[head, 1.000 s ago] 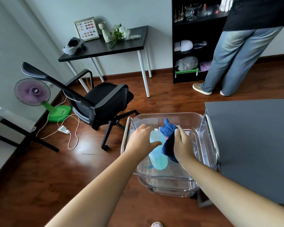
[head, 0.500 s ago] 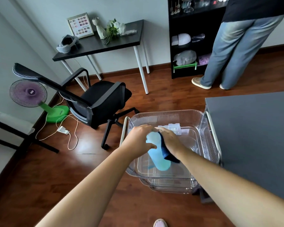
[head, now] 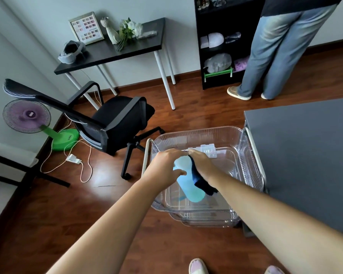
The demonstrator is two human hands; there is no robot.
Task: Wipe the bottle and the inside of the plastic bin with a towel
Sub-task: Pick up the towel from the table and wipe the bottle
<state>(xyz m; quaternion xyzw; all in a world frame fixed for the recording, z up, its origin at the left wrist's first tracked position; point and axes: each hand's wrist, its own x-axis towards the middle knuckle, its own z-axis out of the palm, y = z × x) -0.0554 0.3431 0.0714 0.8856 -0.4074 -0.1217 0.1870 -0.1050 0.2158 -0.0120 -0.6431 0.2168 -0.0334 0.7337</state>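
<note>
A clear plastic bin (head: 198,133) sits on top of a small metal-framed trolley beside a grey table. A light blue bottle (head: 188,184) stands tilted inside it. My left hand (head: 166,165) grips the bottle's upper part. With my right hand (head: 203,165) I press a dark blue towel (head: 200,180) against the bottle's right side, and the towel's end hangs below my wrist. A small clear plastic box (head: 207,150) lies in the bin behind my hands.
The grey table (head: 305,155) stands right against the bin. A black office chair (head: 115,123) is to the left, with a purple and green fan (head: 34,119) and loose cables on the floor. A person in jeans (head: 275,46) stands at the black shelf unit.
My right hand has slid with the towel from the bottle's right side up toward its top, and the towel now hangs flatter. The camera has tipped down slightly.
</note>
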